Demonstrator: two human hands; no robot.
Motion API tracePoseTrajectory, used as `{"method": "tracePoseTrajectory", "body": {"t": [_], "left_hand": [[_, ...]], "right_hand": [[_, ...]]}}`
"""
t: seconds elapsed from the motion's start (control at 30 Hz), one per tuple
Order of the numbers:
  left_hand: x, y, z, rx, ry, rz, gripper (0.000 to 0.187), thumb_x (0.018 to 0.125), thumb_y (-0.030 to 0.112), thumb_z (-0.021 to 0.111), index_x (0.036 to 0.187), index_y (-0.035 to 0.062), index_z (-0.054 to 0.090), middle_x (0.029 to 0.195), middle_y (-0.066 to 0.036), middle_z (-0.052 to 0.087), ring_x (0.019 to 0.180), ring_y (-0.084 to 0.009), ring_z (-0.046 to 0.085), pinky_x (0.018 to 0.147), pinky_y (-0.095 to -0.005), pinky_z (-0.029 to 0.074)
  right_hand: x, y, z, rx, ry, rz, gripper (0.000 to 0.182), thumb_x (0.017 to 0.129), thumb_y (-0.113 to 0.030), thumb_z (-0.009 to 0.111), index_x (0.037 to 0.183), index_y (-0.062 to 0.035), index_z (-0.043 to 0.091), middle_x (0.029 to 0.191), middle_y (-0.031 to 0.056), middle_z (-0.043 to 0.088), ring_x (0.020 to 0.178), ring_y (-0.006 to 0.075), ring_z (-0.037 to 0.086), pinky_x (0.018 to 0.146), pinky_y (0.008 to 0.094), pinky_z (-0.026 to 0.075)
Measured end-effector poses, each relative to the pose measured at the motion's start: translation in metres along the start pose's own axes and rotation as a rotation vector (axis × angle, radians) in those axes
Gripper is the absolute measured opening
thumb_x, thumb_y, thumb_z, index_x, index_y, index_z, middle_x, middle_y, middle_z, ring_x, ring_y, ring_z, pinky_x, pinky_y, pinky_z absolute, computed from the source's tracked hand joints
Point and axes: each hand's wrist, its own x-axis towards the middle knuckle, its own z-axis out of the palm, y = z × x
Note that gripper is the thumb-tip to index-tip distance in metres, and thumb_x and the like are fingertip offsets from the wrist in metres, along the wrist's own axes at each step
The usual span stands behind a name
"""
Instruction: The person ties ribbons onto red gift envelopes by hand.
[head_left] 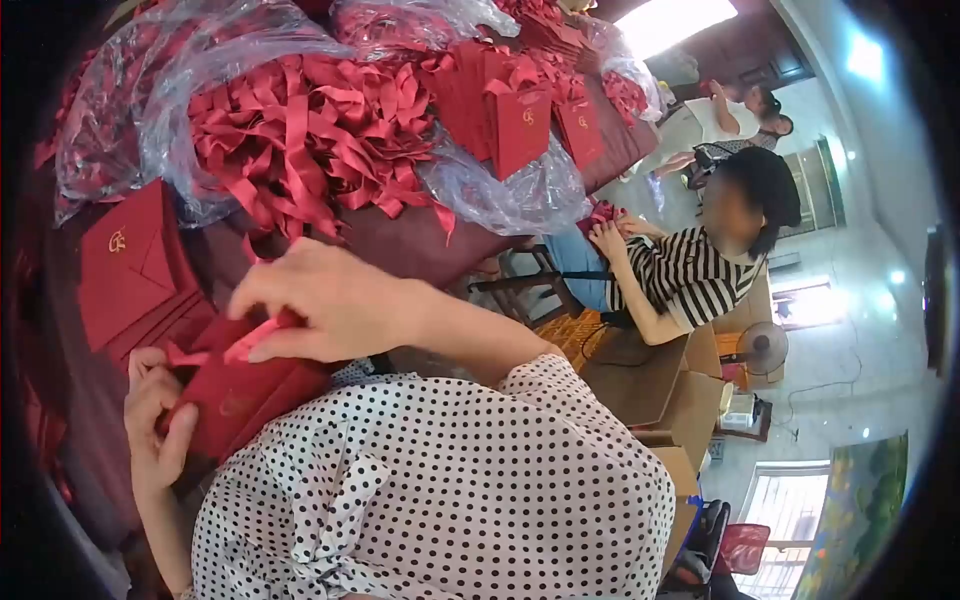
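Note:
A dark red paper bag [240, 395] with a small gold mark is at the front of my body. My left hand [160, 420] grips its left edge, thumb on the near face and fingers curled round the side. Above the bag, my right hand [320, 300] is pinched on a red ribbon [262, 338] at its top; some of its fingers are blurred. Just beyond my hands, a stack of red envelope-like bags [130, 262] with gold marks lies on the dark red cloth.
A large heap of red ribbons [310, 130] and clear plastic wrap [510, 190] cover the table [400, 245] ahead. More red bags [520, 130] stand behind. At right, a person in a striped shirt [690, 270] handles something red beside cardboard boxes [690, 390]. Other people sit farther back.

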Motion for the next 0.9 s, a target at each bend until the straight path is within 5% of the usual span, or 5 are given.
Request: {"method": "tracePoseTrajectory", "body": {"t": [0.17,0.47,0.57,0.77,0.9], "left_hand": [[-0.012,0.000,0.012,0.159,0.126,-0.246,0.023,0.074,0.010,0.063,0.070,0.0062,0.040,0.075,-0.006,0.043,0.086,-0.0241,0.039,0.085,-0.0357,0.032],[0.012,0.008,0.026,-0.035,0.291,-0.509,0.023,0.081,0.007,0.064,0.072,0.0052,0.043,0.077,-0.001,0.044,0.077,-0.0118,0.043,0.074,-0.0246,0.036],[0.011,0.004,0.033,-0.133,0.254,-0.552,0.023,0.082,0.011,0.069,0.074,0.0049,0.048,0.077,0.003,0.048,0.077,-0.0067,0.045,0.069,-0.0219,0.038],[0.006,0.004,0.030,-0.515,0.173,-0.676,0.029,0.085,0.021,0.067,0.071,0.0064,0.046,0.082,0.003,0.044,0.080,-0.0090,0.041,0.075,-0.0217,0.033],[-0.001,-0.005,0.022,-0.661,0.090,-0.568,0.030,0.089,0.027,0.062,0.073,0.0045,0.049,0.088,-0.001,0.048,0.086,-0.0115,0.043,0.080,-0.0235,0.032]], "right_hand": [[-0.020,-0.015,-0.056,0.484,-0.059,0.172,0.023,0.073,-0.018,0.082,0.081,-0.0076,0.063,0.071,0.0000,0.063,0.057,0.0103,0.057,0.049,0.0248,0.041],[-0.020,-0.034,-0.082,0.823,-0.164,-0.129,0.031,0.076,-0.008,0.077,0.103,0.0021,0.066,0.092,0.0120,0.068,0.074,0.0221,0.065,0.065,0.0310,0.052],[-0.014,0.002,-0.102,0.869,-1.018,-0.161,0.037,0.079,-0.007,0.074,0.110,0.0090,0.061,0.102,0.0177,0.068,0.088,0.0261,0.068,0.084,0.0344,0.051],[-0.017,-0.001,-0.039,1.319,0.065,-0.372,0.009,0.079,0.002,0.068,0.087,0.0068,0.068,0.086,0.0286,0.067,0.061,0.0247,0.067,0.051,0.0311,0.055],[-0.014,-0.027,-0.013,0.740,0.187,0.204,0.021,0.081,0.009,0.059,0.102,0.0095,0.062,0.095,0.0215,0.068,0.077,0.0230,0.069,0.068,0.0300,0.057]]}}
